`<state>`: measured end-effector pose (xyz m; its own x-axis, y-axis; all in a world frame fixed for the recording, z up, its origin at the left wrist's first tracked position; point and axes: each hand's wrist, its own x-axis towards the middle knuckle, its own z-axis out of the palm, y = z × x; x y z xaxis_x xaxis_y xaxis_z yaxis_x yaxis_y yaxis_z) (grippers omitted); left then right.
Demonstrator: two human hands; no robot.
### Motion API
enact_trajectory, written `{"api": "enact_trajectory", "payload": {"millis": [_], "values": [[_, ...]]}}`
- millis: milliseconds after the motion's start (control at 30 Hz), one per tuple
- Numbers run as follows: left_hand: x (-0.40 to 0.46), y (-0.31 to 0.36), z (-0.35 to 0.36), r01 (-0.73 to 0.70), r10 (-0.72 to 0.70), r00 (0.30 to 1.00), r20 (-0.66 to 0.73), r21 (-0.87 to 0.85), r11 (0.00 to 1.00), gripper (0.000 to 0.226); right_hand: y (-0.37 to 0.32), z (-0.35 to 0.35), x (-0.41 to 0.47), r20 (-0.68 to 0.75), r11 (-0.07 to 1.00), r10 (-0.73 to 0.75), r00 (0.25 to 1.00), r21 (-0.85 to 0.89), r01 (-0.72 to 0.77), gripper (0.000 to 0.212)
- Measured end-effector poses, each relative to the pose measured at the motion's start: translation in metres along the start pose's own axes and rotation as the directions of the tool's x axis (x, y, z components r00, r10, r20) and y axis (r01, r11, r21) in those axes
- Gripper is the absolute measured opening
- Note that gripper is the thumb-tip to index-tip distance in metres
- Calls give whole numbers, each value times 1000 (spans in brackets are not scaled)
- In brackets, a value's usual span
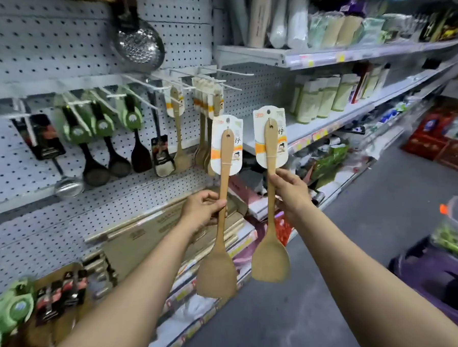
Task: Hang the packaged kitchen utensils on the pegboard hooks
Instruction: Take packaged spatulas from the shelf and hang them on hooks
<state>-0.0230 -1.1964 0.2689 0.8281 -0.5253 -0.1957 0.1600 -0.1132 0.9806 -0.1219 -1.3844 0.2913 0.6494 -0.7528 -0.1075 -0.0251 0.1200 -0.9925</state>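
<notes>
- Right now your left hand curls its fingers round the handle of one wooden spatula, and your right hand pinches the handle of a second wooden spatula just below its card.
- Both are held upright, blades down, in front of the pegboard and a little below the white hooks.
- Each carries a glossy header card at the top, the left card and the right card; each has a small punched hole near its upper edge, and that hole, not the wood, is what must take the hook.
- Probably best to hang one at a time: raise the card level with a hook tip, keep it square to the wire, and slide it back.
- Aim for the hook holding the matching bunch of spatulas, or the bare one beside it.
- Grip higher on the handle if the card wobbles; thin card likely bends easily.
- Spatulas look like smooth, pale bamboo, slim in the handle and widening to a flat, rounded blade.
- Nearby, black nylon turners with green cards and a perforated steel skimmer already hang.
</notes>
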Motion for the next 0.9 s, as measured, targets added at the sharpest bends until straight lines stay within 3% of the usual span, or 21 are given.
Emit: {"api": "enact_trajectory", "payload": {"millis": [167, 467, 733, 900], "values": [[67, 8, 38, -14, 10, 994, -105, -34, 999, 6, -11, -3, 102, 79, 1000, 22, 997, 9, -23, 17], [138, 12, 96, 0, -32, 922, -386, -84, 996, 8, -22, 11, 234, 431, 996, 86, 898, -31, -80, 19], [168, 18, 118, -39, -20, 836, -548, -96, 995, 9, -14, 32, 291, 564, 999, 54, 824, -28, -46, 20], [189, 16, 112, -35, -22, 833, -552, -93, 995, 7, 5, 37, 311, 580, 998, 12, 815, 38, -41, 15]]}}
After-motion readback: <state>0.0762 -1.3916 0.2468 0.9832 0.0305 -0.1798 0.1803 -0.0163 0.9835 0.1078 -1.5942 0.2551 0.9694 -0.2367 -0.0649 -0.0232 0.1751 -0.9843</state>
